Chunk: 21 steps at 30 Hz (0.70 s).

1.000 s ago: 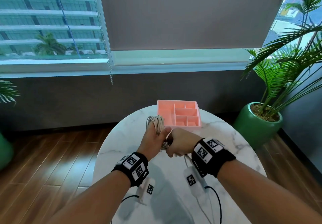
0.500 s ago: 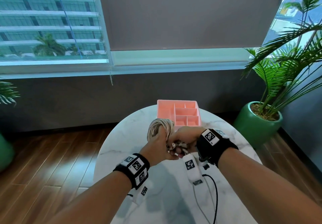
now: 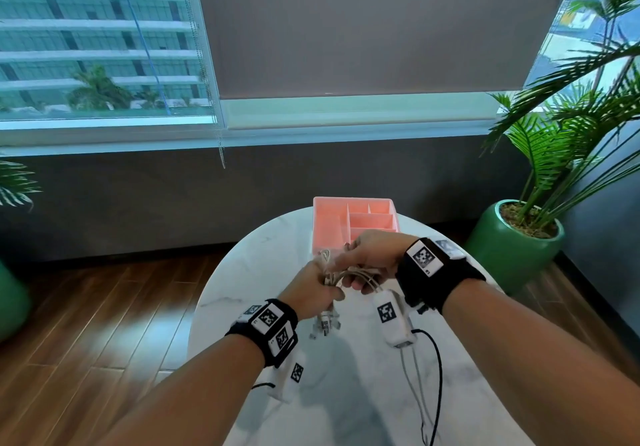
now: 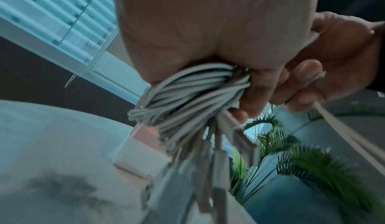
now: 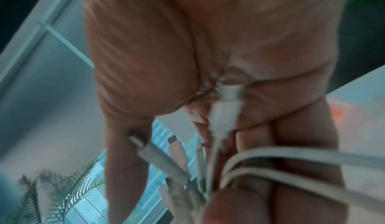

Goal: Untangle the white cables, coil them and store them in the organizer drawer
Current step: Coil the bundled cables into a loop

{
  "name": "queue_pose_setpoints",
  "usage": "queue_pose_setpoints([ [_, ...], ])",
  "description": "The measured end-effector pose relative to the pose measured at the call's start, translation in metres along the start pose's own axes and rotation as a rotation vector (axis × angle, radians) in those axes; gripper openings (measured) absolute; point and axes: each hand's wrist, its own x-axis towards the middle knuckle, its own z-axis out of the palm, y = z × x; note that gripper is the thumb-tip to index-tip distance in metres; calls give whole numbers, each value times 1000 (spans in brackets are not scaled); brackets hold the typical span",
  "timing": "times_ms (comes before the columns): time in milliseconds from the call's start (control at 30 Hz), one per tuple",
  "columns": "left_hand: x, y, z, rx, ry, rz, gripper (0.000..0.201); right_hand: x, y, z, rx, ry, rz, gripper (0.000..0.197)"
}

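Marble counter by window. My left hand grips coiled white cables, plugs dangling; right hand pinches loose strand across the bundle. I judge: wrapping tail, coiling nearly done. Next: tuck the end, carry it to pink organizer drawer just beyond; visible compartments hold nothing.

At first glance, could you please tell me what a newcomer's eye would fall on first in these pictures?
First, the two hands meeting above the round white marble table: the left hand grips a coiled bundle of white cables, plugs dangling below, while the right hand holds strands of it. Just beyond them sits the pink plastic divided organizer tray at the table's far edge. A leafy palm in a green pot stands on the floor to the right.
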Motion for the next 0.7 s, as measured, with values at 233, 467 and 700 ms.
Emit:
queue_pose_setpoints([
  [233, -2, 10, -2, -387, -69, -169, 13, 10, -8, -7, 72, 180, -212, 72],
  [467, -9, 10, -15, -724, -209, -243, 5, 15, 15, -46, 197, -30, -324, 25],
  [700, -13, 21, -13, -857, -314, -243, 12, 22, 25, -54, 65, 232, -455, 9],
])
